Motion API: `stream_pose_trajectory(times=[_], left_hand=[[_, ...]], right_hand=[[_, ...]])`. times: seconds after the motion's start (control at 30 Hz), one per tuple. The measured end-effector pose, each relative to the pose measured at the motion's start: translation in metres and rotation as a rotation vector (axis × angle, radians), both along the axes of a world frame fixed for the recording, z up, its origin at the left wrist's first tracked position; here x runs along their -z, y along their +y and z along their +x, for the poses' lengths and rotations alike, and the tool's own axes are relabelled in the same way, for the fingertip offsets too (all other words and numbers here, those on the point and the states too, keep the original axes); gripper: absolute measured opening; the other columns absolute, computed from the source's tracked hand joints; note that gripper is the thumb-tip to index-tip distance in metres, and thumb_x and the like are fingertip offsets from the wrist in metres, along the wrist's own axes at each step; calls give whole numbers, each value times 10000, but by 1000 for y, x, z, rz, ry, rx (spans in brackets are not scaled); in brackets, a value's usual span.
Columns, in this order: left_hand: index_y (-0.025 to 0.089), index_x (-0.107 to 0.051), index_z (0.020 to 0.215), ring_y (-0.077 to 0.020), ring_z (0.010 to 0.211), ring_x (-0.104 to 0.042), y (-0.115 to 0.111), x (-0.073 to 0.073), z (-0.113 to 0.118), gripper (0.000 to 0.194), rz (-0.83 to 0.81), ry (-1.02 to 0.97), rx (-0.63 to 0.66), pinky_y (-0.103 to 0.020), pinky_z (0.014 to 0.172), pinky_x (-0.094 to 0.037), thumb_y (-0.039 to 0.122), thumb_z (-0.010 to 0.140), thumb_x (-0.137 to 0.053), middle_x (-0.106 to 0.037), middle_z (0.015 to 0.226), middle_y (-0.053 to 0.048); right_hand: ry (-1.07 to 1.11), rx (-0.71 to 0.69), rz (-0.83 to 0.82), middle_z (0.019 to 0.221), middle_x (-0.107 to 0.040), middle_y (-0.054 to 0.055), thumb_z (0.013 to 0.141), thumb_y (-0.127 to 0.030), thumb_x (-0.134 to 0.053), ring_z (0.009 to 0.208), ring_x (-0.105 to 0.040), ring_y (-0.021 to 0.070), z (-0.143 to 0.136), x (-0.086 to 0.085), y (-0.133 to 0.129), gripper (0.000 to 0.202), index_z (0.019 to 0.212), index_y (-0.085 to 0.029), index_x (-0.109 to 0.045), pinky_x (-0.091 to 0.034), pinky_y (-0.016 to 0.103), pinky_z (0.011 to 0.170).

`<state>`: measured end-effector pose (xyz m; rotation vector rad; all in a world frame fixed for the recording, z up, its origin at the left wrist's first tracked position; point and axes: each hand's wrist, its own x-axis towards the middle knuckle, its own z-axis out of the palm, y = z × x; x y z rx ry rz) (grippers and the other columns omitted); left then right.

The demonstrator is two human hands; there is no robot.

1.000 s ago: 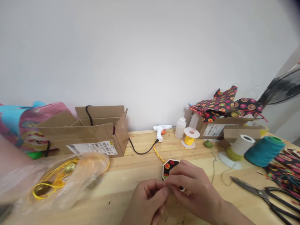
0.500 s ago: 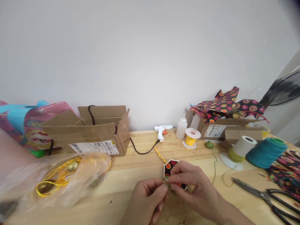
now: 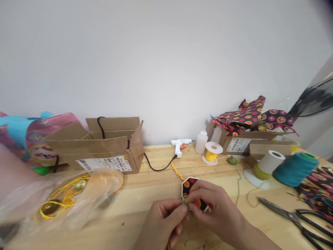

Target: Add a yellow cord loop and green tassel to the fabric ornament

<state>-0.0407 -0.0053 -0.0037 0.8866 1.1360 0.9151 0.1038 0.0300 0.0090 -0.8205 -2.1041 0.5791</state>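
Note:
My left hand (image 3: 165,222) and my right hand (image 3: 218,213) meet at the front middle of the table, fingertips almost touching. Both are pinched closed on a thin olive-green thread (image 3: 184,202), of which only a little shows between the fingers. Just behind, partly covered by my right hand, lies an octagonal piece (image 3: 185,191) with a pale edge and black patterned fabric. A yellow twisted cord (image 3: 177,172) runs from its top toward the back.
A white glue gun (image 3: 179,146) lies behind, beside a squeeze bottle (image 3: 201,142) and a yellow thread spool (image 3: 211,157). Black scissors (image 3: 291,216), a green spool (image 3: 262,172) and a teal cone (image 3: 296,170) are right. Left are a cardboard box (image 3: 104,149) and a plastic bag (image 3: 96,194).
My right-hand fingers have shifted slightly at the thread, showing a little more of the octagonal piece. My left hand stays nearly in place.

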Motion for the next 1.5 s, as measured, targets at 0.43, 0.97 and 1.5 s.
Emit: stream_pose_trajectory(times=[0.43,0.97,1.5], left_hand=[[128,-515,416,-23,269,-229,-3,-10,2,428,38,59,-111,-178,299,-97,490,641,-553,-353,307,64],[127,-682,619,-146,568,-565,1,-19,-4,272,9,44,-413,-174,424,-382,390,633,-612,-682,614,-58],[133,-677,617,-151,618,-598,2,-18,-10,252,88,-90,-188,-210,614,-446,333,718,-562,-685,611,-36]], right_hand=[[-71,-70,93,678,-571,32,692,-70,-474,594,-516,106,3,-10,-8,156,720,-168,-591,-413,200,521],[9,-160,-89,644,-556,-7,574,13,-474,585,-534,91,7,-19,-13,228,656,-190,-538,-418,159,500],[160,-182,-187,624,-522,-2,629,-28,-475,548,-445,81,4,-21,-12,145,644,-166,-517,-351,159,458]])
